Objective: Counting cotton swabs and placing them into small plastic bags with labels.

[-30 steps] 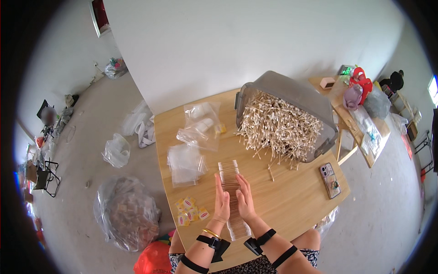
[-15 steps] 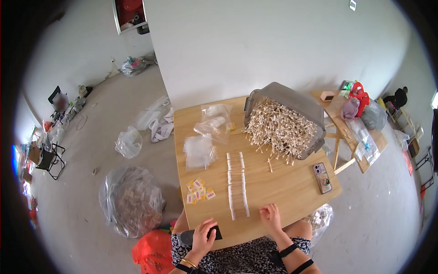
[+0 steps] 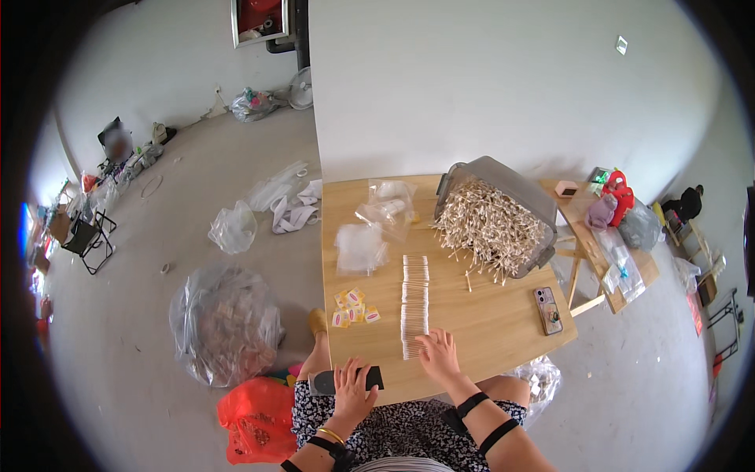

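Observation:
A long column of cotton swabs [image 3: 414,307] lies side by side on the wooden table [image 3: 487,330] in front of me. At its near right edge, the fingertips of my right hand [image 3: 440,355] touch the lower swabs, fingers apart. My left hand [image 3: 353,389] rests with fingers spread over a flat dark object [image 3: 324,383], grey and rounded at one end and black and square at the other; I cannot tell its kind. Beyond the column, a tilted grey plastic bin [image 3: 503,175] spills a heap of loose cotton swabs [image 3: 487,228] onto the table.
Small yellow-and-white cards [image 3: 355,308] lie left of the column, with clear plastic bags [image 3: 362,248] behind them. A phone [image 3: 548,311] lies near the right edge. A side table [image 3: 641,271] stands farther right. A large filled bag [image 3: 224,326] and a red bag [image 3: 255,417] sit on the floor.
My right hand has moved left and forward, from bare table to the lower part of the swab column. My left hand has flattened over the dark object. The whole view has shifted slightly.

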A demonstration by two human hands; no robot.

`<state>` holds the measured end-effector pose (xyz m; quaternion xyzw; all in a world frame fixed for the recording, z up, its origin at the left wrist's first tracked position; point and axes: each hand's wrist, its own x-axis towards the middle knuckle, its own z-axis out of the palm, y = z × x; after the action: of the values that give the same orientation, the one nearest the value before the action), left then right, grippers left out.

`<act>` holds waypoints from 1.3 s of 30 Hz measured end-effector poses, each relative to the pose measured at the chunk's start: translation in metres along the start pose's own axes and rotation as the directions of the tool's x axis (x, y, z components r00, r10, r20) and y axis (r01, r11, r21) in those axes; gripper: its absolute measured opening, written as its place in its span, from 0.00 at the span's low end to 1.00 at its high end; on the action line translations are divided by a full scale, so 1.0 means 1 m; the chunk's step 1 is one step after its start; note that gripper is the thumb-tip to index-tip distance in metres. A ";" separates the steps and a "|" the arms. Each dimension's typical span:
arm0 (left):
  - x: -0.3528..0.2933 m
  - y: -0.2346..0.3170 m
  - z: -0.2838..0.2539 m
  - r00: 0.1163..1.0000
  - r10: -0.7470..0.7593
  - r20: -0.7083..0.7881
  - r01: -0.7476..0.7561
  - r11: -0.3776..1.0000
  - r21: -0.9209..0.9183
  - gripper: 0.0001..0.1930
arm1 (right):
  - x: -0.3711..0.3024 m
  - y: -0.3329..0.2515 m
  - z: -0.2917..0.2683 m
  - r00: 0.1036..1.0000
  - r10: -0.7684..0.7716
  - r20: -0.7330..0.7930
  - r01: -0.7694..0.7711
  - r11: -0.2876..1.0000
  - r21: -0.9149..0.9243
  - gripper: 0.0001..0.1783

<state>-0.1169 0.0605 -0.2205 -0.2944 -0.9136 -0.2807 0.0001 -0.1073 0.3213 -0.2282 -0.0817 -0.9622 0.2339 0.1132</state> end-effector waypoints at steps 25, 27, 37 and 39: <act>0.060 0.051 0.072 0.967 0.088 0.238 -0.182 0.895 0.408 0.44 | 0.003 0.000 -0.003 0.999 -0.023 0.035 0.023 1.000 0.012 0.17; 0.059 0.049 0.072 0.967 0.086 0.240 -0.185 0.884 0.430 0.44 | 0.007 0.000 -0.003 1.000 -0.020 0.008 0.019 1.000 0.021 0.17; 0.059 0.047 0.066 0.960 0.135 0.245 -0.223 0.898 0.380 0.42 | 0.002 0.005 -0.007 0.997 -0.044 0.067 0.045 0.999 -0.002 0.18; 0.058 0.045 0.064 0.958 0.151 0.242 -0.230 0.912 0.341 0.41 | -0.003 0.004 -0.011 0.997 -0.042 0.059 0.042 0.999 -0.005 0.18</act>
<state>-0.1304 0.1542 -0.2418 -0.4053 -0.9112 -0.0720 -0.0141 -0.1008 0.3285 -0.2208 -0.0550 -0.9673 0.2310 0.0896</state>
